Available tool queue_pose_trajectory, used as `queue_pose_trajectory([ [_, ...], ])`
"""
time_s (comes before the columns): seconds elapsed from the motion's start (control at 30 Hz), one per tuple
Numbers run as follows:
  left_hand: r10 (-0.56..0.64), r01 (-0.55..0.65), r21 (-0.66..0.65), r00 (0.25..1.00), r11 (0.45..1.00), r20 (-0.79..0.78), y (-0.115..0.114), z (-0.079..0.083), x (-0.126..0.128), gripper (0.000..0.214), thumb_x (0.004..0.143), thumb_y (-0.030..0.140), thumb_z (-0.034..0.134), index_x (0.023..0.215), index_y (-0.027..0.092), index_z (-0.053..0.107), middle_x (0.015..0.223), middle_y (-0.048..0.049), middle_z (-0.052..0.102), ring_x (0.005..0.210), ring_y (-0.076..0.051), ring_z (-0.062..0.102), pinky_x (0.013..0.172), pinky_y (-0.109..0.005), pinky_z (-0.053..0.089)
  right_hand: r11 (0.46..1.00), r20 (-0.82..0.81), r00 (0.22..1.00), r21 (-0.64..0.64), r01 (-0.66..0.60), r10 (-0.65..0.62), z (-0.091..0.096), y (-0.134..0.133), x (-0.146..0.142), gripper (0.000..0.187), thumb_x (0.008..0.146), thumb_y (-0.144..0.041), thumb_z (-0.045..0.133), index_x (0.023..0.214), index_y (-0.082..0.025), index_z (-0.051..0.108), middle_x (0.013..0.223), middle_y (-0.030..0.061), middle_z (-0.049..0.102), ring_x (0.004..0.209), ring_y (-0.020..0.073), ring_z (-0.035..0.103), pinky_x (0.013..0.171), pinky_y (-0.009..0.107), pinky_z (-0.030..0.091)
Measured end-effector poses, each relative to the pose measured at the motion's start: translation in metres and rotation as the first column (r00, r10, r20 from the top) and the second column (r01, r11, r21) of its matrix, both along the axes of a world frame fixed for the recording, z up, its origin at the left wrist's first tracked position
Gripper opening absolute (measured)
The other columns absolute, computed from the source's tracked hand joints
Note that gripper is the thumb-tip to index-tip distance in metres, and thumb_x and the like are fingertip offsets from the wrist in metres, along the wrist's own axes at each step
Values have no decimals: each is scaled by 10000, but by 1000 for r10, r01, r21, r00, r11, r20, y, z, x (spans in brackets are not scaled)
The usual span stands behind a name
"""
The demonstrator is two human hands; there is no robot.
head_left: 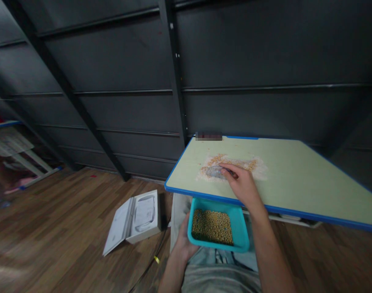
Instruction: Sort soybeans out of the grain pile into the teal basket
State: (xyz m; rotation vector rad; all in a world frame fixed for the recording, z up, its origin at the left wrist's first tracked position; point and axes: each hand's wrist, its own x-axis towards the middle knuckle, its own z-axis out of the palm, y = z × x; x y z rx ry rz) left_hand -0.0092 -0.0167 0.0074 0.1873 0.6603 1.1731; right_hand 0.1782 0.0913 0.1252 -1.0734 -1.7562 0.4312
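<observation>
Turquoise rectangular plastic tub (239, 228), part-filled with round tan beans (215, 228), is held over the lap, just below the near edge of a pale green desk (298, 175) with blue edging. Its walls look thin and should flex a little; the beans probably give it some weight, and they would roll and spill if it tipped. The left wall, backed by a palm underneath, seems the surest hold. The left hand (184, 236) is clasped round that side, its fingers partly hidden below; whether the lap also bears the tub, I cannot tell.

Well apart from it, the right hand (239, 179) is closed in a pinch on the dark handle end of a grey, rounded, spoon-like tool (214, 171). That looks light and stiff, best taken by the handle; its exact form is blurred. It lies against a scattered patch of golden grains (251, 164) and pale powder (261, 170) on the desk, loose stuff that would slide easily under a push.

The desk's blue edge stands between the tub and the patch, so anything passing across must clear that lip and the tub's rim. A small dark brown block (208, 136) sits at the far edge. On the wooden floor (66, 228), an open white cardboard box (157, 211) lies near a black cable (147, 266), both out of the way.
</observation>
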Motion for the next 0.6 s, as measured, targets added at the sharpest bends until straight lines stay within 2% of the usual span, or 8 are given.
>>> queue_pose_trajectory([
  [0.6,-7,6,35,1000,999,19,2,-7,-3,196,808,333,765,860,145,777,883,-101,832,1060,-325,754,1004,-398,555,986,-38,985,-18,-168,167,8,-10,-4,224,957,-275,631,1117,-271,787,1151,51,799,1079,243,731,988,441,545],
])
